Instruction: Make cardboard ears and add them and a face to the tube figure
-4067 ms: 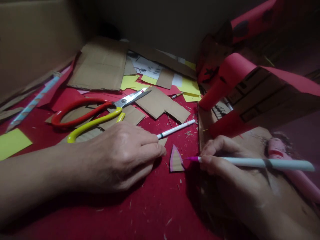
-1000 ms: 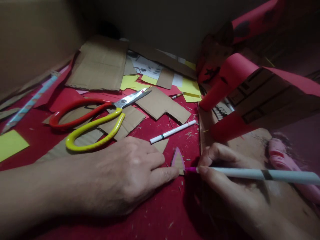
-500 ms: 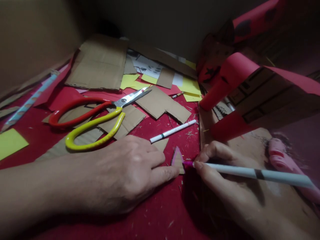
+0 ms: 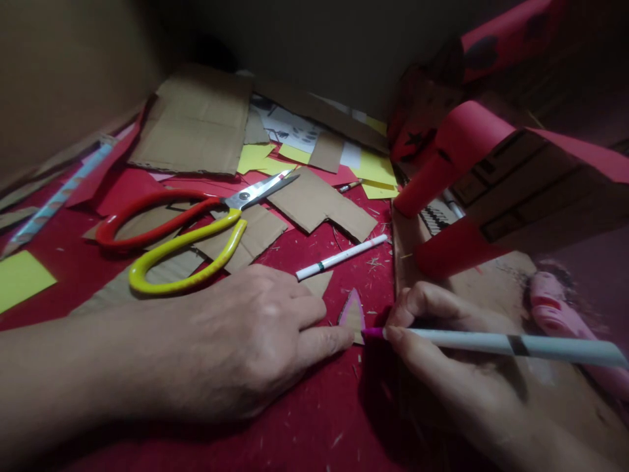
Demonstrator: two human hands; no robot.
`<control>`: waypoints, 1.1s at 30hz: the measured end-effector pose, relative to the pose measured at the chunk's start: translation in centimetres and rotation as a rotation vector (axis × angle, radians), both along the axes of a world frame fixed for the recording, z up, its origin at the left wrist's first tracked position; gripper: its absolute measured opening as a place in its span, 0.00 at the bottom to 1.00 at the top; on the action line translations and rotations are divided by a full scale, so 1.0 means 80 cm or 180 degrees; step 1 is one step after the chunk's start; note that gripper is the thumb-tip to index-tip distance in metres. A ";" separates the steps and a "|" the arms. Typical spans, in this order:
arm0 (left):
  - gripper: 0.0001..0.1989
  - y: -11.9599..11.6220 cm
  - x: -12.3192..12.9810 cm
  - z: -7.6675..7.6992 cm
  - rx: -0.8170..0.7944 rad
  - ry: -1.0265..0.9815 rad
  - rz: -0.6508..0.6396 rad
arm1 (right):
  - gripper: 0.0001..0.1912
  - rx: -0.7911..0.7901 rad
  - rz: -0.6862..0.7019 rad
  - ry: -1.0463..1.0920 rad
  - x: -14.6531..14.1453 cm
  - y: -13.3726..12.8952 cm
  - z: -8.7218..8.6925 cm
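Note:
A small pointed cardboard piece [image 4: 352,316] with pink along its edges lies on the red surface [image 4: 314,419]. My left hand [image 4: 255,341] rests palm down, its index fingertip pressing the lower left of the piece and the other fingers bent. Pinched between thumb and fingers of my right hand [image 4: 432,341] is a white marker [image 4: 466,341] with a dark band. Its magenta tip touches the right edge of the piece, near the bottom. A thinner white pen [image 4: 341,257] lies just beyond my left hand, beside a cardboard scrap [image 4: 319,283].
Red-and-yellow scissors [image 4: 236,208] lie partly open behind my left hand, among cardboard pieces [image 4: 191,124] and yellow paper [image 4: 376,169]. At the right stands a cardboard model with red tubes [image 4: 447,249], near a pink object [image 4: 560,314]. A striped pencil [image 4: 61,196] lies far left.
The marker tip has moved slightly down along the right edge of the small piece, my right hand with it. My left hand stays in nearly the same place.

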State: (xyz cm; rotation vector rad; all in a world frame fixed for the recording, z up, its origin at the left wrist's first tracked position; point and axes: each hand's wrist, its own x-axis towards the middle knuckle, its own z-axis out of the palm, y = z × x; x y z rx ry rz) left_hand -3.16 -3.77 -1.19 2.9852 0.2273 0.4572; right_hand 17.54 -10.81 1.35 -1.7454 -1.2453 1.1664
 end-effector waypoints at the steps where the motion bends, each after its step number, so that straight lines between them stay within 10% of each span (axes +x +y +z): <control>1: 0.18 0.000 0.000 0.000 -0.0001 -0.0002 0.0000 | 0.07 0.0006 -0.0005 -0.0008 -0.001 0.000 0.002; 33: 0.20 -0.003 -0.001 0.004 -0.0039 0.0015 0.0095 | 0.10 -0.0118 -0.0259 0.0319 -0.006 -0.004 0.003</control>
